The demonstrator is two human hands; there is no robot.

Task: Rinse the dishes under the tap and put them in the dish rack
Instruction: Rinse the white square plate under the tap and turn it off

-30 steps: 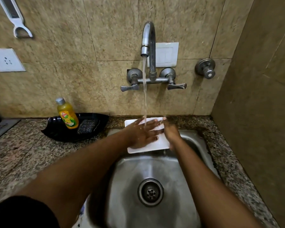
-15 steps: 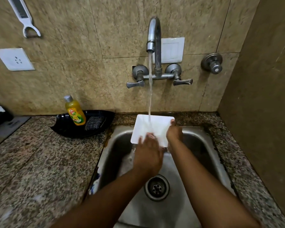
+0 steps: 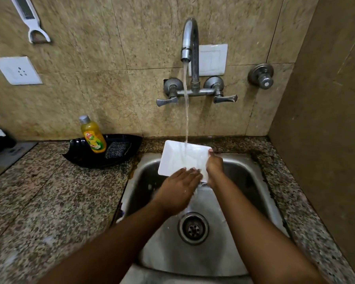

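A white rectangular plate (image 3: pixel 178 158) is tilted over the steel sink (image 3: pixel 250 177), under the running stream from the wall tap (image 3: pixel 190 37). My right hand (image 3: pixel 214 167) grips the plate's right edge. My left hand (image 3: pixel 177 191) lies flat against the plate's lower edge, fingers together, with water running over it. No dish rack is in view.
A black leaf-shaped tray (image 3: pixel 80 154) on the granite counter (image 3: pixel 49 201) left of the sink holds a yellow dish-soap bottle (image 3: pixel 92 136) and a steel scrubber (image 3: pixel 116 149). A tiled side wall (image 3: pixel 326 140) closes the right. The drain (image 3: pixel 193 227) sits mid-sink.
My left hand slid from the plate's face down to its lower edge. The plate tipped up more steeply under the stream, and my view shifted slightly.
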